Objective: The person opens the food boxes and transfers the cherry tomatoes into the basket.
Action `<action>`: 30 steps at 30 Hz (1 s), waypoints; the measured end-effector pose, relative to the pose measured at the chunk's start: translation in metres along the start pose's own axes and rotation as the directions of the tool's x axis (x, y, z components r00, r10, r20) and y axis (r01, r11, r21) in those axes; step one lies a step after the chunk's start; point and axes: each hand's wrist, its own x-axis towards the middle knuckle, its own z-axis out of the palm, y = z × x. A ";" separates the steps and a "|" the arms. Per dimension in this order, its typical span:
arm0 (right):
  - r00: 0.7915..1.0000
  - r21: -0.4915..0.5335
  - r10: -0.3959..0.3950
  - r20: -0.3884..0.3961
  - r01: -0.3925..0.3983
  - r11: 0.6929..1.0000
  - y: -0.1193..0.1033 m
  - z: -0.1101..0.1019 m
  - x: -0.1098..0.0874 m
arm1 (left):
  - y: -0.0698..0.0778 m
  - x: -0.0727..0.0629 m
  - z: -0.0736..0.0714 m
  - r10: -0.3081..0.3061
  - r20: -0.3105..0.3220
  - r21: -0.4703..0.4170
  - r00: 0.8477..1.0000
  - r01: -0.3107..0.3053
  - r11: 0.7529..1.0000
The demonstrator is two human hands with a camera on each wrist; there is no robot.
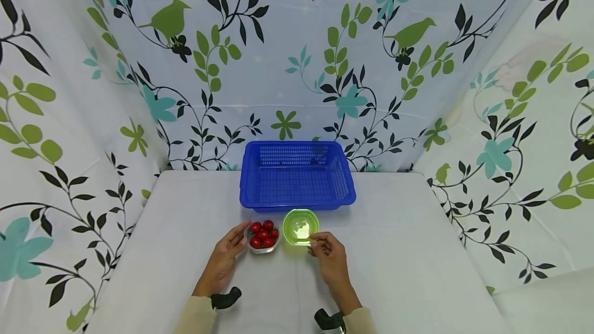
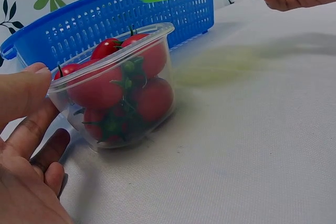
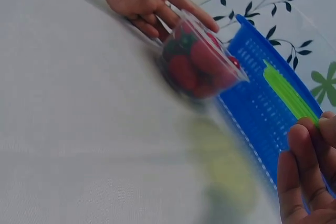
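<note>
A clear plastic container (image 2: 131,103) full of red cherry tomatoes (image 1: 263,235) stands on the white cloth. My left hand (image 1: 224,262) is at its left side, fingers fairly straight, with the thumb tip (image 2: 39,80) right at the rim. To the right of the container, my right hand (image 1: 330,259) pinches a translucent green lid (image 1: 300,227) by its near edge, between thumb and fingertips (image 3: 300,135). The lid is held up off the cloth, and a greenish shadow falls beneath it. Green stems show among the tomatoes through the container wall.
A blue perforated basket (image 1: 297,205) stands just behind the container and lid, toward the back edge of the white-covered table (image 1: 408,251). Behind it hangs a curtain (image 1: 278,66) printed with leaves, birds and flowers, which also runs along both sides.
</note>
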 end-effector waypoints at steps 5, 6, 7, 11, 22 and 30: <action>0.999 -0.009 0.006 -0.039 -0.006 1.000 0.002 -0.015 0.001 | 0.000 0.000 -0.001 0.003 0.002 0.002 1.000 -0.003 1.000; 0.999 -0.011 0.005 -0.048 -0.006 1.000 0.004 -0.017 0.001 | 0.000 0.000 -0.001 0.003 0.003 0.003 1.000 -0.003 1.000; 0.998 -0.014 0.006 -0.055 -0.007 1.000 0.005 -0.020 0.001 | 0.000 0.001 -0.001 0.002 0.002 0.002 1.000 -0.002 1.000; 0.997 -0.033 0.011 -0.081 -0.014 0.999 0.011 -0.029 0.002 | -0.001 0.001 -0.001 -0.006 -0.002 -0.001 1.000 0.006 1.000; 0.992 -0.109 0.058 -0.109 -0.070 0.992 0.023 -0.052 0.006 | -0.001 0.001 -0.001 -0.012 0.003 -0.007 1.000 0.012 1.000; 0.982 -0.130 0.134 -0.132 -0.151 0.980 0.030 -0.062 0.012 | -0.002 0.002 -0.001 0.004 0.009 -0.005 1.000 -0.004 1.000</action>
